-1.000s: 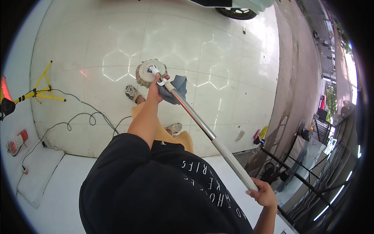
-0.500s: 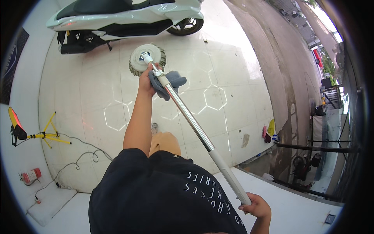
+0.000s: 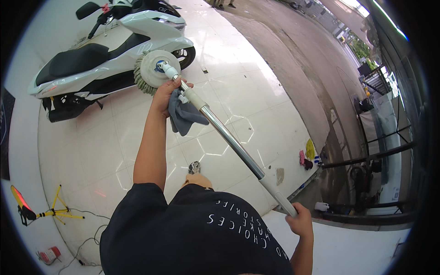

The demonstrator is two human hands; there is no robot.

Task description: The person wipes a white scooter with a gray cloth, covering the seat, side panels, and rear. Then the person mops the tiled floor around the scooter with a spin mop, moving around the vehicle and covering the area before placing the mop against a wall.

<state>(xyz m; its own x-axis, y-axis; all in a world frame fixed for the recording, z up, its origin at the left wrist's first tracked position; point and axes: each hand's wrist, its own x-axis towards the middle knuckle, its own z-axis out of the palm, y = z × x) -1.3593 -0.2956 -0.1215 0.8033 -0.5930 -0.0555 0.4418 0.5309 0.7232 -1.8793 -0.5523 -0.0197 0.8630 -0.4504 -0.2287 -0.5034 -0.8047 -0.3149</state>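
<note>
A spin mop with a long silver and pale grey pole (image 3: 233, 143) runs slantwise across the middle of the view, held by both hands. Its round mop head (image 3: 145, 75), a white disc with a greenish-grey fringe, is at the upper end and overlaps the scooter in view; I cannot tell whether they touch. Just below that head, my left hand (image 3: 164, 97) is closed round the pole. A dark grey cloth (image 3: 185, 118) hangs from the same hand beside the pole. My right hand (image 3: 300, 221) is wrapped round the grip at the lower end.
A white scooter (image 3: 133, 55) stands far left on the glossy tiled floor (image 3: 110, 151). A yellow tripod lamp (image 3: 55, 211), cables and a red fire extinguisher (image 3: 49, 255) are at left. Right are a paved lane (image 3: 284, 55), bright cloths (image 3: 310, 150) and dark metal bars (image 3: 366, 159).
The view has shifted, bringing more of the scooter and a shoe into sight. The mop head appears further left, now overlapping the scooter. Both hands keep their hold on the pole.
</note>
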